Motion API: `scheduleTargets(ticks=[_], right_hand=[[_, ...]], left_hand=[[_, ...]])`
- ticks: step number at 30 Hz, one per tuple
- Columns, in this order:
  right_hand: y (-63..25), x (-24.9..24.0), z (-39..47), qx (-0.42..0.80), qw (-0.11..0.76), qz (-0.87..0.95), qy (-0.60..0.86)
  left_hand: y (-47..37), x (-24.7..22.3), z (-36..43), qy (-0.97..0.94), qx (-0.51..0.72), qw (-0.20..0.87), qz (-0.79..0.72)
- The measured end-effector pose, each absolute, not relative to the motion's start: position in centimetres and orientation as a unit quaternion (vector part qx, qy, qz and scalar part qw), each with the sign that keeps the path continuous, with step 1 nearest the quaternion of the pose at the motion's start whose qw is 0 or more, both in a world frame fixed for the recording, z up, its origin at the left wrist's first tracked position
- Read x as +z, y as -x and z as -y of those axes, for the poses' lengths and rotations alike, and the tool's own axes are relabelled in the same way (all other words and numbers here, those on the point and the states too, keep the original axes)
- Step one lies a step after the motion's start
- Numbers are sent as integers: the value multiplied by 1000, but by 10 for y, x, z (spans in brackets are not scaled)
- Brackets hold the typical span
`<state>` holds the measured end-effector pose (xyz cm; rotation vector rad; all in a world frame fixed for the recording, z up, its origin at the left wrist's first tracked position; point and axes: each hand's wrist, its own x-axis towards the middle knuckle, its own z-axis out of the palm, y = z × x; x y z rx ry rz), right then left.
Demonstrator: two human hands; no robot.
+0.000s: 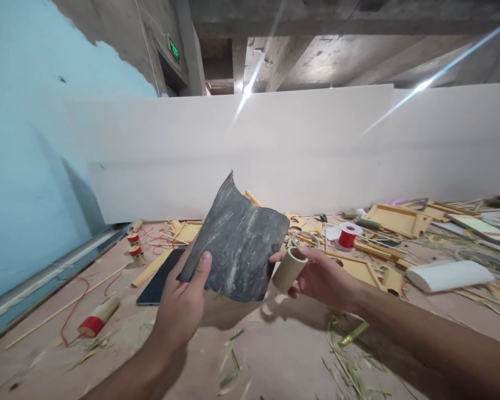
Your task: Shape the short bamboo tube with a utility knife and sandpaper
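Note:
My left hand (186, 297) grips the lower left corner of a dark grey sheet (244, 241), thumb on top. The sheet looks like worn sandpaper; it is creased with pale scuffs and its top edge curls. In my right hand (323, 280) is a short hollow bamboo tube (289, 270), tilted, its open end facing up and right. The tube is beside the sheet's right edge, and a fingertip of the right hand reaches that edge; whether it presses on it I cannot tell. Both things are held above the table (270, 355).
A dark phone or tablet (160, 278) lies left of the sheet. Bamboo pieces with red bands (98, 319) and red thread are further left. A red thread spool (347, 236), wooden trays (398, 220) and a white cushion-like object (448, 276) are at right. Green shavings (345, 361) litter the front.

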<state>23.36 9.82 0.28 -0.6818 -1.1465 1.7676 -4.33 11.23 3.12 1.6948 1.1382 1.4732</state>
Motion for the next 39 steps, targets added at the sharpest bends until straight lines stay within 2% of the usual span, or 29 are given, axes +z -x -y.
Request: scheduleTargets(ticks=[5,8,11,14,20,30,34,39], right_hand=[[-244,6,-105,594,483,531,364],[-248,12,-106,515,488,567,418],[-250,20,-102,454,462,610,457],[-251,24,-100,409,429,647,479],[-253,20,-100,403,409,683,452],[-249,17,-95,444,390,699,404],[-247,20,-94,458,395,698,383],[-252,29,-96,417,445,678,411]], left_hand=[[38,25,-112,-670,510,365,-397],[41,17,-110,-712,433,455,-313],[42,14,-107,-716,370,547,-225],[38,15,-107,-705,376,568,-198],[36,20,-116,-709,434,479,-282],[43,50,-121,-828,377,323,-260],[35,74,-123,-866,362,229,-259],[22,101,-128,-847,395,189,-302]])
